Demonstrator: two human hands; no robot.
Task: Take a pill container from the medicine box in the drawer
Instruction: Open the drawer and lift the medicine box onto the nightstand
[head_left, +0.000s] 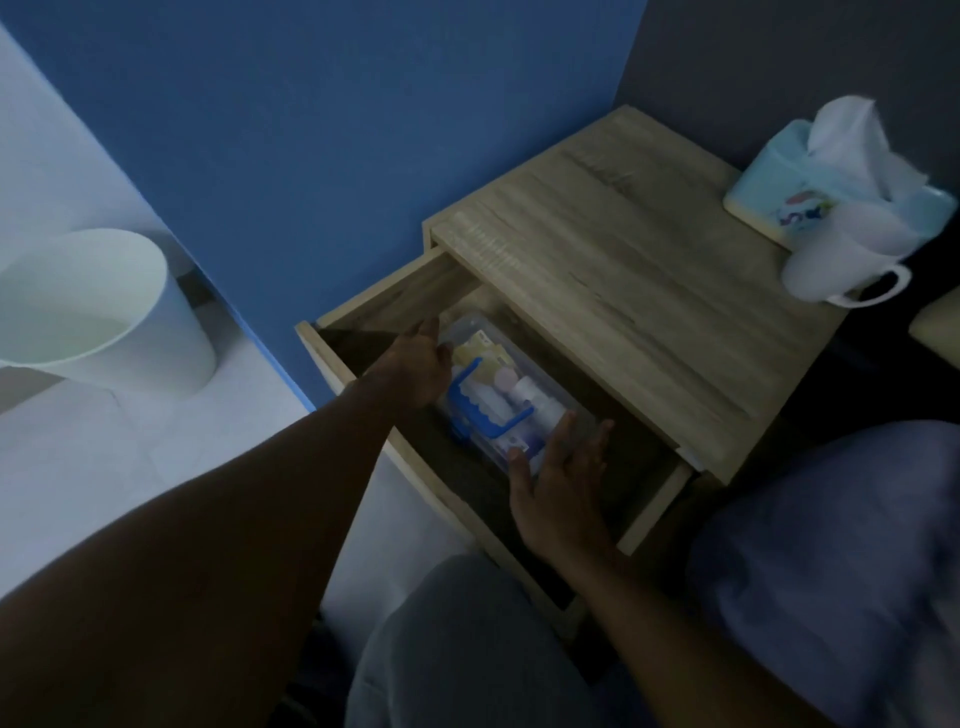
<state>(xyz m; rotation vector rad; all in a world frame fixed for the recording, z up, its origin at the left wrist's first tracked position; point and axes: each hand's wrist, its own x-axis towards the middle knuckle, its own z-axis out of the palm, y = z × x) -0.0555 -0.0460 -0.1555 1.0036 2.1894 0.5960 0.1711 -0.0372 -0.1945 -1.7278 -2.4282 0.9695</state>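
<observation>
The wooden drawer of a bedside cabinet stands pulled out. Inside lies a clear plastic medicine box with a blue handle on its lid; white and yellow pill containers show through it. My left hand rests against the box's far left end, fingers spread. My right hand is at the box's near right end, fingers apart and touching its edge. The lid looks closed. Neither hand holds a container.
The cabinet top carries a light blue tissue box and a white mug at the back right. A white bin stands on the floor to the left. A blue wall is behind, and blue bedding lies at right.
</observation>
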